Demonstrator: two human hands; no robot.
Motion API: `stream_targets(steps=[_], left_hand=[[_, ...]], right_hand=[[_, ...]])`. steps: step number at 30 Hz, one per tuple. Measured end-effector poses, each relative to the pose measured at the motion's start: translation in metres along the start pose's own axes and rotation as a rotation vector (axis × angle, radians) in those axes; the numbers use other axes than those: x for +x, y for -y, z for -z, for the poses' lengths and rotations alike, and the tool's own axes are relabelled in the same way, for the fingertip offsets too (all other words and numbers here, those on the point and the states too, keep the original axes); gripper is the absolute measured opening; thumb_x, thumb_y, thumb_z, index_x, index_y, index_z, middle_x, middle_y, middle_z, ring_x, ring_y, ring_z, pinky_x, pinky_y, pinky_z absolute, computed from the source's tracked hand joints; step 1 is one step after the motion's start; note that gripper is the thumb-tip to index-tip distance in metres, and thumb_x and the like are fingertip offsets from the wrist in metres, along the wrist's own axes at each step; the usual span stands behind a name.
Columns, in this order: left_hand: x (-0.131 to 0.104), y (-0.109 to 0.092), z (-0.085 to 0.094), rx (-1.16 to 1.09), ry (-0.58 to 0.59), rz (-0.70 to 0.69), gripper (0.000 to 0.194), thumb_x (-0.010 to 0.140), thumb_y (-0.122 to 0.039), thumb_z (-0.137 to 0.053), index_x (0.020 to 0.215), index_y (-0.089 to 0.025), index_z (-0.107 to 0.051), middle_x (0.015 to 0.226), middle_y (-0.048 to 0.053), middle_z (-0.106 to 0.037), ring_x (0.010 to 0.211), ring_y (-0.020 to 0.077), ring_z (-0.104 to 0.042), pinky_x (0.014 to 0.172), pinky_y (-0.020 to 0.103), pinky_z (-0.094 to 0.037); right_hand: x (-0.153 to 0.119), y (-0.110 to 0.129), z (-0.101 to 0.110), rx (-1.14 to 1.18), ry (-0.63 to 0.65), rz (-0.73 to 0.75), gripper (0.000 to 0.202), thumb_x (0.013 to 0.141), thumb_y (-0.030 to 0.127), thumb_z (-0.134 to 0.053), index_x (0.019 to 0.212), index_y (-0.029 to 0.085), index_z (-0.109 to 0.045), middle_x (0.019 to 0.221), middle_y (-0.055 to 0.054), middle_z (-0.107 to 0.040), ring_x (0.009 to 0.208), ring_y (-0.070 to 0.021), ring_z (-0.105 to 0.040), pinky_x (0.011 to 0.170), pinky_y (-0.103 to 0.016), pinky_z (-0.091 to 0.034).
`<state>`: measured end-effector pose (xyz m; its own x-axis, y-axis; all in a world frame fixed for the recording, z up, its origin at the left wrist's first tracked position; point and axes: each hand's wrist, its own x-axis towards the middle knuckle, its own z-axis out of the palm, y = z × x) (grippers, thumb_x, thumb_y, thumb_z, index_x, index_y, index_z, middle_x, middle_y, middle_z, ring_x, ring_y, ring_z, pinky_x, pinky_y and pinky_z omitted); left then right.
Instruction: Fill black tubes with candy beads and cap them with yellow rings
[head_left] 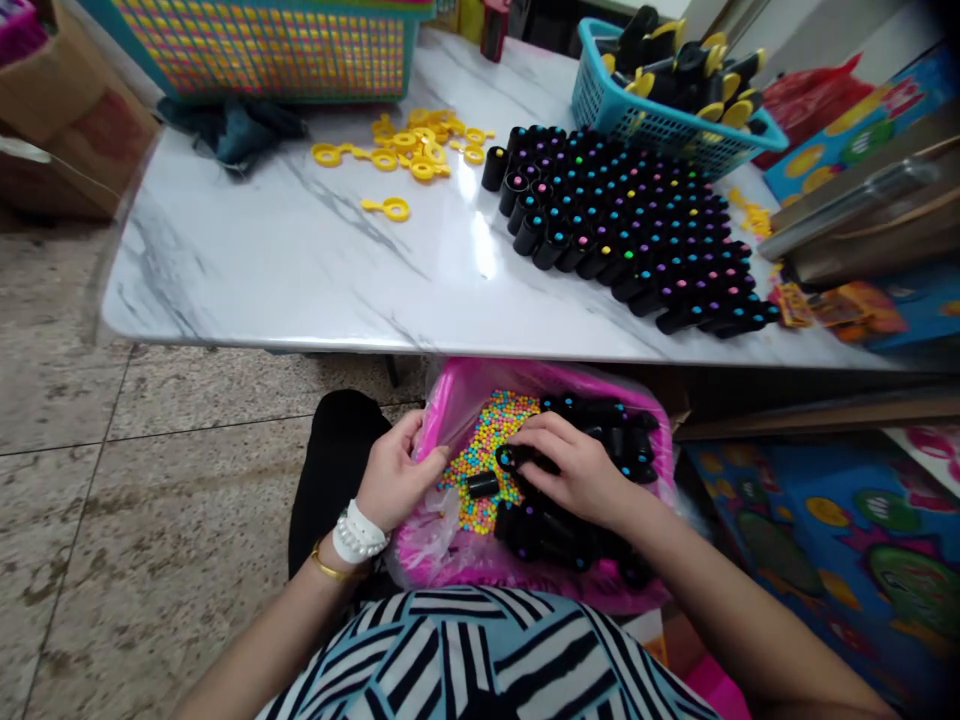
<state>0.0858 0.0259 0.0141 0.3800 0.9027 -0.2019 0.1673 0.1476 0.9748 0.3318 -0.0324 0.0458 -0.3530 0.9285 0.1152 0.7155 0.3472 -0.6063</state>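
Observation:
A pink basket [469, 378] lined with clear plastic rests below the table edge, holding small colored beads [491, 430] and many black cylinders [551, 540]. My left hand [397, 473] grips the basket's left rim and its plastic liner between thumb and fingers. Over the middle of the basket, my right hand [570, 468] is closed around a black cylinder [507, 458], whose end shows by the fingertips. One loose black cylinder [482, 485] lies on the beads, left of my right hand.
On the white marbled table [300, 270] stand rows of black cylinders with colored tops [615, 215]. Yellow ring pieces [420, 145], a dark cloth [236, 130], a blue basket [652, 125] of black and yellow items and a teal basket [262, 50] are farther back.

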Motion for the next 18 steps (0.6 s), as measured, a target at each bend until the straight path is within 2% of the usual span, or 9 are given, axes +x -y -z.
stream_targets(steps=[3, 8, 11, 13, 18], left_hand=[[-0.0001, 0.0003, -0.0004, -0.012, -0.004, 0.010, 0.021, 0.078, -0.024, -0.061, 0.098, -0.016, -0.059, 0.084, -0.001, -0.061, 0.076, 0.0152, -0.057, 0.072, 0.025, -0.045], [-0.0004, 0.0011, 0.0001, 0.013, -0.008, 0.015, 0.022, 0.078, -0.023, -0.060, 0.099, -0.016, -0.060, 0.086, 0.000, -0.063, 0.078, 0.0162, -0.058, 0.073, 0.026, -0.046], [0.0008, 0.0001, 0.0005, 0.021, -0.004, 0.019, 0.023, 0.078, -0.025, -0.060, 0.099, -0.016, -0.059, 0.087, 0.001, -0.063, 0.078, 0.0166, -0.059, 0.073, 0.026, -0.047], [0.0014, -0.0008, 0.0007, 0.014, 0.006, 0.010, 0.023, 0.078, -0.025, -0.060, 0.099, -0.016, -0.059, 0.086, 0.000, -0.063, 0.077, 0.0163, -0.059, 0.072, 0.026, -0.046], [0.0016, -0.0007, 0.0008, 0.020, -0.001, 0.029, 0.024, 0.076, -0.028, -0.061, 0.098, -0.017, -0.060, 0.084, 0.000, -0.063, 0.077, 0.0168, -0.059, 0.072, 0.026, -0.047]], right_hand=[[-0.0006, -0.0025, 0.0018, -0.050, -0.002, 0.022, 0.029, 0.087, 0.012, -0.053, 0.114, 0.019, -0.061, 0.112, -0.011, -0.061, 0.103, -0.0202, -0.062, 0.089, -0.036, -0.055], [-0.0020, -0.0063, 0.0051, 0.076, -0.066, -0.076, 0.026, 0.085, 0.016, -0.058, 0.110, 0.022, -0.059, 0.107, -0.008, -0.062, 0.096, -0.0184, -0.063, 0.080, -0.032, -0.056], [-0.0038, -0.0090, 0.0050, -0.034, -0.023, -0.024, 0.028, 0.087, 0.014, -0.054, 0.113, 0.022, -0.060, 0.111, -0.010, -0.061, 0.100, -0.0203, -0.062, 0.086, -0.036, -0.055], [-0.0044, -0.0097, 0.0056, -0.027, -0.005, -0.012, 0.028, 0.088, 0.014, -0.054, 0.114, 0.021, -0.061, 0.112, -0.010, -0.061, 0.102, -0.0205, -0.061, 0.088, -0.037, -0.054], [-0.0041, -0.0025, 0.0078, 0.382, -0.064, -0.164, 0.024, 0.083, 0.018, -0.065, 0.106, 0.023, -0.063, 0.105, -0.006, -0.063, 0.093, -0.0173, -0.063, 0.079, -0.031, -0.056]])
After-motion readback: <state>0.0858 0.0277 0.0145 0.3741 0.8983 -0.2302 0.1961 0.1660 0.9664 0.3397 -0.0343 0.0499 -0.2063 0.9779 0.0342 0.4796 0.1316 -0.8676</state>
